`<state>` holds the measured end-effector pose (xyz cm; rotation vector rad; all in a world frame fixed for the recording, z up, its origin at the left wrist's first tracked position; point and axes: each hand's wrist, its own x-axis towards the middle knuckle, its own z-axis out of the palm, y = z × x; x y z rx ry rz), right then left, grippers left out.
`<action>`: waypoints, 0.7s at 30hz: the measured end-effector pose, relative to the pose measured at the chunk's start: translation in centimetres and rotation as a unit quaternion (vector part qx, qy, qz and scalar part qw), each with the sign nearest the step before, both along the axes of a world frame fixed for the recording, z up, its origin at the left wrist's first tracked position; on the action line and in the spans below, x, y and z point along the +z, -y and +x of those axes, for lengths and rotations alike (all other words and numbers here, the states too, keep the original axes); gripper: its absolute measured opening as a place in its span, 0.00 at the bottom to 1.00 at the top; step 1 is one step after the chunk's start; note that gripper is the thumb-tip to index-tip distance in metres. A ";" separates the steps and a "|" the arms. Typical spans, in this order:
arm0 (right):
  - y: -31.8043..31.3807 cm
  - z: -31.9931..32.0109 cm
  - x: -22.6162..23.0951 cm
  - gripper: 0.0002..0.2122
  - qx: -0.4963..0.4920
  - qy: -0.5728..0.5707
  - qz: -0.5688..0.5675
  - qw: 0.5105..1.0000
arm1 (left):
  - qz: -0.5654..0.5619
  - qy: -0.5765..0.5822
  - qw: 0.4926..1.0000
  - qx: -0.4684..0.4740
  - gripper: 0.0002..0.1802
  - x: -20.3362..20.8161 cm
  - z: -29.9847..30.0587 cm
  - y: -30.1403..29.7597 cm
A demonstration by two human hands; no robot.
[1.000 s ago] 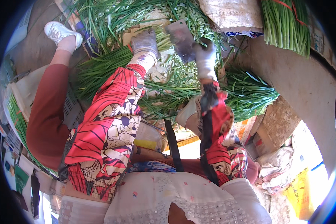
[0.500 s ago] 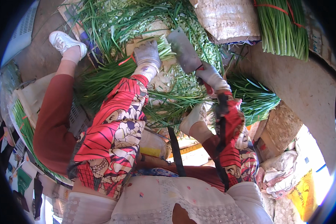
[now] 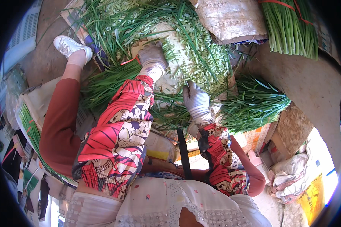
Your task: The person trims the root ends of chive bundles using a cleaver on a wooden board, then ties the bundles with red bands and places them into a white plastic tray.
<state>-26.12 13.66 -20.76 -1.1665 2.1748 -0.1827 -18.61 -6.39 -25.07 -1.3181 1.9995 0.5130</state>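
Observation:
My left hand [image 3: 152, 57], in a grey glove, is closed around a bunch of garlic chives [image 3: 110, 81]. Their long green leaves trail to the left, and the pale cut ends stick out on the right. A red band [image 3: 129, 61] shows beside the glove. My right hand [image 3: 196, 99], also gloved, grips a cleaver whose blade [image 3: 182, 70] is seen edge-on as a thin line just right of those ends. Its handle is hidden in the fist. Short chopped chive pieces [image 3: 214, 64] lie heaped around a pale board [image 3: 163, 30].
Loose chive leaves [image 3: 140, 19] spread beyond my hands. More chives [image 3: 255, 102] lie right of my right hand. A tied chive bundle [image 3: 290, 26] rests at the far right beside a pale woven sack [image 3: 231, 19]. My white shoe [image 3: 70, 49] stands at the left.
My right hand has moved left and nearer to me. The cleaver has turned from broad side to edge-on, close to the cut ends. My left hand keeps its grip on the chives.

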 end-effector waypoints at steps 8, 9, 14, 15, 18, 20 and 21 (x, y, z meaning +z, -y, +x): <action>1.9 0.2 -0.1 0.13 0.024 0.003 0.075 0.997 | 0.009 -0.014 1.000 0.012 0.36 0.0 0.2 0.1; 2.3 0.1 0.0 0.13 0.032 0.001 0.123 0.992 | 0.011 -0.015 1.000 0.011 0.36 -0.1 0.0 0.1; 7.9 0.2 -0.8 0.14 0.000 0.066 0.217 0.974 | 0.025 -0.002 1.000 0.009 0.35 -1.2 0.1 0.3; 8.8 -0.2 -1.0 0.14 0.011 0.072 0.211 0.975 | 0.023 0.017 1.000 -0.011 0.35 -1.0 0.1 0.0; 9.0 -1.0 -0.2 0.13 0.011 0.082 0.236 0.968 | 0.040 -0.001 0.999 0.008 0.34 -1.1 0.1 0.0; 8.4 -0.8 0.9 0.13 -0.018 0.093 0.255 0.962 | 0.039 0.002 0.999 0.002 0.35 -1.4 0.0 0.3; 8.6 -0.7 0.3 0.13 -0.024 0.097 0.254 0.962 | 0.038 0.004 0.999 -0.004 0.35 -1.4 -0.1 0.2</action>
